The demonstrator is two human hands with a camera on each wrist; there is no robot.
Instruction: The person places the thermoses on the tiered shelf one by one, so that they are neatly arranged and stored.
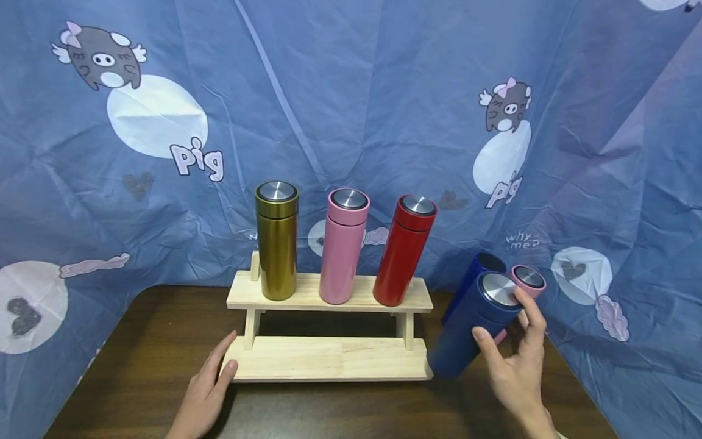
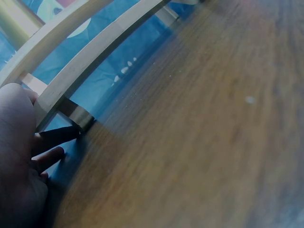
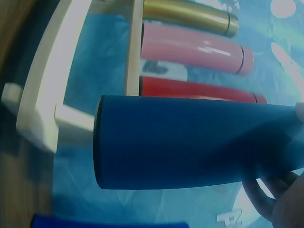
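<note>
My right hand [image 1: 518, 360] grips a dark blue thermos bottle [image 1: 466, 329] near its silver-topped lid, thumb on the near side and fingers round the far side. The bottle leans, its base close to the right end of the lower shelf of a two-tier wooden rack [image 1: 329, 360]. In the right wrist view the blue bottle [image 3: 190, 142] stretches across in front of the rack. At the rack's left end my left hand [image 1: 205, 384] rests, thumb on the lower shelf's edge. The left wrist view shows those fingers [image 2: 50, 159] beside the rack's end.
On the upper shelf stand a gold bottle [image 1: 277, 250], a pink bottle [image 1: 342, 256] and a red bottle [image 1: 403, 262]. Behind the held bottle, another blue bottle [image 1: 485, 263] and a second pink bottle [image 1: 529, 277] stand on the brown table [image 1: 307, 411]. A blue patterned cloth [image 1: 351, 91] hangs behind.
</note>
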